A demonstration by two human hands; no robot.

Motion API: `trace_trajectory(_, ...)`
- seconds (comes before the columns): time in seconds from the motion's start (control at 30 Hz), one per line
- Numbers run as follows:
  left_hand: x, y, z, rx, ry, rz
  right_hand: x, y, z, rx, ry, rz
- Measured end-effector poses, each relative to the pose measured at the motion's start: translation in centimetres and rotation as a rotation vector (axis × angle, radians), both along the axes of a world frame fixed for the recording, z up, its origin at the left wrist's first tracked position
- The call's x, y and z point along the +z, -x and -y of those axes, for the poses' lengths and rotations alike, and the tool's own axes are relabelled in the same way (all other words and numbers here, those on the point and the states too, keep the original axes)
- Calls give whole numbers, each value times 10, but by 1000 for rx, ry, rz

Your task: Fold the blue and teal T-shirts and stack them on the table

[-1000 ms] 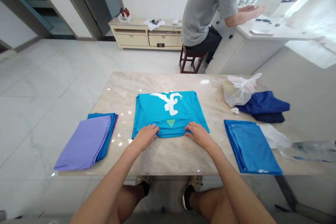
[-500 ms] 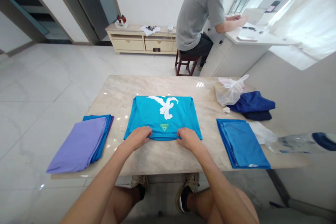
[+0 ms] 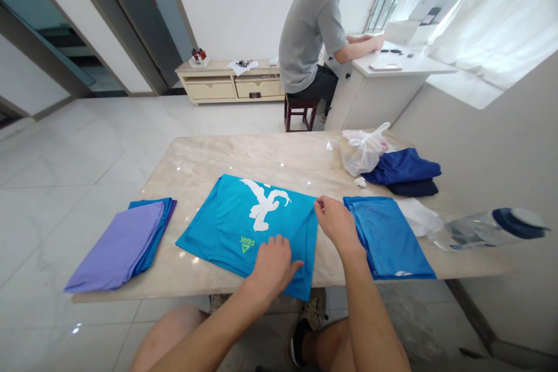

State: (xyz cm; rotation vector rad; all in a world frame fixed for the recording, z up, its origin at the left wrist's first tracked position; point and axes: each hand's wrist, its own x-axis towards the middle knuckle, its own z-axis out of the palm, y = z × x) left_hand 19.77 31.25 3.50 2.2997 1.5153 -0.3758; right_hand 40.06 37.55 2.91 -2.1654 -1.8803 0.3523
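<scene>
A folded turquoise T-shirt (image 3: 235, 215) with a white print and a small green logo lies turned at an angle on the marble table (image 3: 196, 157). Flat on its near right part rests my left hand (image 3: 274, 261), fingers spread and thumb out to the side. My right hand (image 3: 335, 218) pinches the shirt's far right corner between thumb and fingertips. Close to the right wrist is a folded blue garment (image 3: 392, 238). On the left side of the table a folded lilac garment (image 3: 117, 244) lies over blue and purple ones.
A clear bottle with a dark blue lid (image 3: 488, 229) lies at the right, beside white tissue (image 3: 418, 218). Behind are a white plastic bag (image 3: 364, 151) and dark blue clothing (image 3: 405, 168). Beyond the table, a person in grey (image 3: 307, 35) sits on a stool (image 3: 300, 113) at a white desk.
The T-shirt has rotated clockwise, its right side now nearer the front edge. My left hand has moved right and opened onto the cloth; my right hand has shifted from the near hem to a corner.
</scene>
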Motion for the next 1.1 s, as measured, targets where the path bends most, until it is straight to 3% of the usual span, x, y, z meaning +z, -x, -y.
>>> trace_trajectory(0.17, -37, -47, 45, -34, -68, -23, -3, -9, 2, -13, -21, 11)
trace_trajectory(0.3, -58, -51, 62, -117, -135, -121, -4, -13, 5, -15, 0, -12)
trace_trajectory(0.47, -67, -43, 64, -121, -243, -116, -16, -22, 11, -2, 2, 6)
trace_trajectory(0.6, -63, -31, 52, -180, -130, -24, -32, -31, 19, -21, 19, 70)
trace_trajectory(0.77, -42, -18, 30, -191, 62, 38, -45, -36, 25, -52, 103, 104)
trace_trajectory(0.97, -19, -6, 16, -151, 14, 151, -51, -25, 10, -107, 210, 102)
trace_trajectory(1.1, -20, 2, 7, -87, 47, 164, -61, -22, -8, -158, 178, 69)
